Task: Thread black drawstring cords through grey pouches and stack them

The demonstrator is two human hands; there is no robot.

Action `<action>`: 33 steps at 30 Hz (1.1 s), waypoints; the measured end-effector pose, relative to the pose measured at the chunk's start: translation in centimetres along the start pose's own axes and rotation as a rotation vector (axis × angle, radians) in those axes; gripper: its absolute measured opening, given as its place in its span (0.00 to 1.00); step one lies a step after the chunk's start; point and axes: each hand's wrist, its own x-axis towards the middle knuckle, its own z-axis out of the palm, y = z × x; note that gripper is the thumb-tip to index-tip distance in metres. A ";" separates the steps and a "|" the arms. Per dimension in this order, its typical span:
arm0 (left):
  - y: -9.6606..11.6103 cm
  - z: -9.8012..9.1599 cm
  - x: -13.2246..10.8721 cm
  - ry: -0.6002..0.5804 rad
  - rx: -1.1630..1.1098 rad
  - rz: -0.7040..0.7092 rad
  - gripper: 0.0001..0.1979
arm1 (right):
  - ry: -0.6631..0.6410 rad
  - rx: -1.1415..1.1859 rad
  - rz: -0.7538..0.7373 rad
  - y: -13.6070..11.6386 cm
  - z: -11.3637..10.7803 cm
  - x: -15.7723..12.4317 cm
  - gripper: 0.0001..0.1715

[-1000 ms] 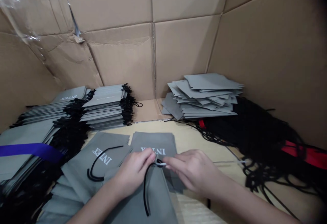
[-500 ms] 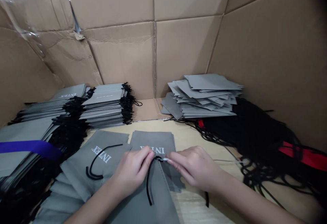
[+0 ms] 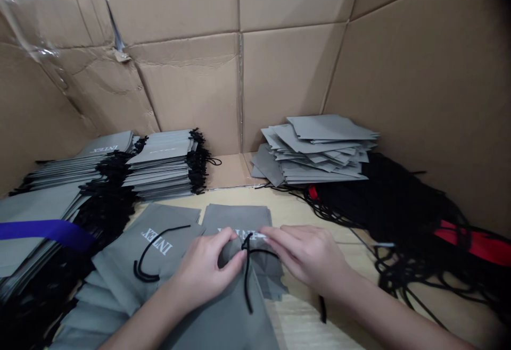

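A grey fabric pouch [image 3: 231, 318] lies in front of me on a pile of the same pouches. My left hand [image 3: 207, 273] pinches its bunched top edge. My right hand [image 3: 307, 257] is closed on a small silver threading tool at that edge, fingertips almost touching the left hand's. A black cord [image 3: 248, 275] loops out between both hands and hangs down over the pouch. Beneath lies another grey pouch with white INTEX lettering [image 3: 243, 219].
Stacks of grey corded pouches [image 3: 163, 164] stand at the back left, one crossed by a blue strip [image 3: 48, 230]. A heap of grey pouches without cords [image 3: 319, 150] lies back right, beside a tangle of black cords with red ties [image 3: 403, 211]. Cardboard walls [image 3: 239, 78] enclose the wooden table [image 3: 303, 328].
The hands have shifted slightly up the pouch. The cord has been drawn further through and now forms a loop between the hands; its free tail is shorter.
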 end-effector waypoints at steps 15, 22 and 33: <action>-0.4 -0.4 -0.4 0.038 -0.037 0.060 0.10 | 0.014 -0.078 -0.210 0.9 0.3 -0.2 0.11; -0.2 -0.5 -0.4 0.002 -0.069 0.092 0.09 | -0.017 -0.050 -0.167 0.1 0.1 -0.2 0.12; -0.2 -0.3 -0.5 -0.023 0.045 0.089 0.10 | -0.074 -0.045 -0.110 0.0 -0.2 -0.1 0.14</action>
